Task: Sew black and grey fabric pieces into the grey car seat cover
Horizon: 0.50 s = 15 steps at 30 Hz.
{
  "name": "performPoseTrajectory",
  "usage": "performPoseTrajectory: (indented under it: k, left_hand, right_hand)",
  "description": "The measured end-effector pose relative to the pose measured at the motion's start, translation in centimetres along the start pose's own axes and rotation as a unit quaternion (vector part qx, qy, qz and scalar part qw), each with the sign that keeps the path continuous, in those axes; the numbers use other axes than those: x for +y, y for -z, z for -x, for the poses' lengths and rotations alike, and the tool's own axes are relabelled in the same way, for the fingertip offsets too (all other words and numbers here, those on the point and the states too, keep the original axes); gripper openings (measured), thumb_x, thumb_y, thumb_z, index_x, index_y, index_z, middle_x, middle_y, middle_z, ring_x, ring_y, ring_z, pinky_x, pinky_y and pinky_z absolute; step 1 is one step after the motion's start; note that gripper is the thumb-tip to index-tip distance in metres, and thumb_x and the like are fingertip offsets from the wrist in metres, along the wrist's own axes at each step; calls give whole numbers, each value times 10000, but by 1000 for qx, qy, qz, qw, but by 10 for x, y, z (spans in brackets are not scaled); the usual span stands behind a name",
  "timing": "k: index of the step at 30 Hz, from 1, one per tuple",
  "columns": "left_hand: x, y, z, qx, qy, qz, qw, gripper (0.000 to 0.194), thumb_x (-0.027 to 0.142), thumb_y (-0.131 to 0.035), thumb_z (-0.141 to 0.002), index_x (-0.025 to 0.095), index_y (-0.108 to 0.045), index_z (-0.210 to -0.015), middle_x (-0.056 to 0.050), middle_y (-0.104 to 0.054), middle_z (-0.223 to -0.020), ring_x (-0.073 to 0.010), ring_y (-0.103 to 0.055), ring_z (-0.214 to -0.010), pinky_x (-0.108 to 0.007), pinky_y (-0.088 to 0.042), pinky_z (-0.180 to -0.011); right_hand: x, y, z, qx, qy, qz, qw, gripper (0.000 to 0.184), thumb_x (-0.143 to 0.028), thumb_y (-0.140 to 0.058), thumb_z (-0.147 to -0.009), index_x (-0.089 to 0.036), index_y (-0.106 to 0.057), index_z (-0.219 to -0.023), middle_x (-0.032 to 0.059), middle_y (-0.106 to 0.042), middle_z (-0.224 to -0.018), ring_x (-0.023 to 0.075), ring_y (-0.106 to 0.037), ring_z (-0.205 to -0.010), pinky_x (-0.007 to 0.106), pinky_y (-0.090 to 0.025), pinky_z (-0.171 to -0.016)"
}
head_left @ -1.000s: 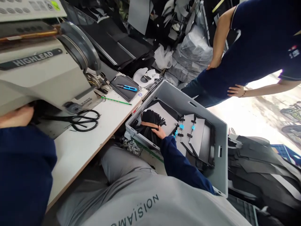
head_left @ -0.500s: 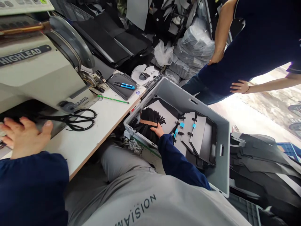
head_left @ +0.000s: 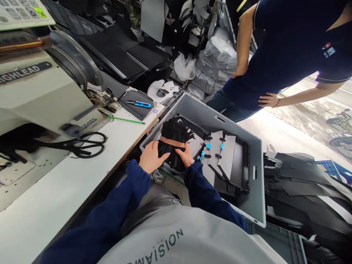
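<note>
A bundle of black strips with a brown band around it is in the near left part of a grey plastic crate. My right hand grips the bundle's right side by the band, its thumb on top. On the opposite side, my left hand holds the left edge, its thumb stretched over the strips and its fingertips partly hidden. Beside the bundle in the crate lie grey and black panels with black straps and light blue tabs.
To the left, a sewing machine stands on a white table with black scissors, a green stick and blue thread snips. Someone in a dark blue shirt stands beyond the crate. Black sheets are piled at right.
My left hand has left the sewing machine bed and moved right to the bundle. My right hand stays at the bundle's right side. The view has shifted slightly.
</note>
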<state>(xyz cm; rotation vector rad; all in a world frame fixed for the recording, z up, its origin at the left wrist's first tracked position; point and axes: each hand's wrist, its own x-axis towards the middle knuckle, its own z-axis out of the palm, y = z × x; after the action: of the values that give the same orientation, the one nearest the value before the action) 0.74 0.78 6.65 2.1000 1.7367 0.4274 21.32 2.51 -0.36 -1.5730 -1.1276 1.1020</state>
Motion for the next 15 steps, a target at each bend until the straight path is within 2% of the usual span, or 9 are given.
performPoseTrajectory:
  k: [3, 7, 9, 11, 15]
  left_hand:
    - [4, -22, -11, -84, 40, -44, 995, 665, 617, -369, -872, 78, -455, -1252, -189, -600, -1140, -336, -564, -1060, -424, -447, -890]
    - [4, -29, -17, -123, 80, -28, 989, 630, 638, -268, -888, 119, -578, -1064, -167, -630, -1070, -333, -593, -1027, -421, -470, -827]
    - [6, -29, -21, -132, 90, -17, 987, 650, 688, -296, -851, 132, -600, -996, -169, -618, -1089, -331, -589, -1044, -410, -474, -826]
    - [10, -29, -24, -135, 92, -8, 987, 654, 718, -382, -799, 136, -587, -1015, -172, -611, -1107, -328, -587, -1056, -395, -475, -831]
    - [16, -28, -27, -143, 94, 5, 985, 526, 584, -506, -800, 144, -534, -1087, -164, -645, -1066, -312, -617, -1019, -366, -483, -806]
  right_hand:
    - [-4, 2, 8, -6, 5, -16, 1000, 559, -332, -669, -672, -197, -521, -1194, 47, -643, -1094, 220, -591, -978, 361, -482, -885]
    - [-7, 4, 15, 14, -7, -31, 999, 525, -328, -671, -671, -184, -538, -1159, 49, -649, -1054, 215, -606, -930, 357, -494, -861]
    - [-10, 3, 17, 17, -15, -38, 999, 541, -325, -675, -661, -184, -534, -1164, 45, -654, -1029, 216, -608, -921, 355, -500, -847]
    - [-13, 1, 19, 18, -24, -51, 998, 544, -323, -675, -655, -186, -530, -1162, 41, -659, -1004, 214, -612, -904, 347, -509, -825]
    - [-15, 0, 20, 26, -30, -66, 997, 496, -322, -674, -646, -179, -542, -1102, 47, -661, -994, 209, -615, -887, 339, -514, -810]
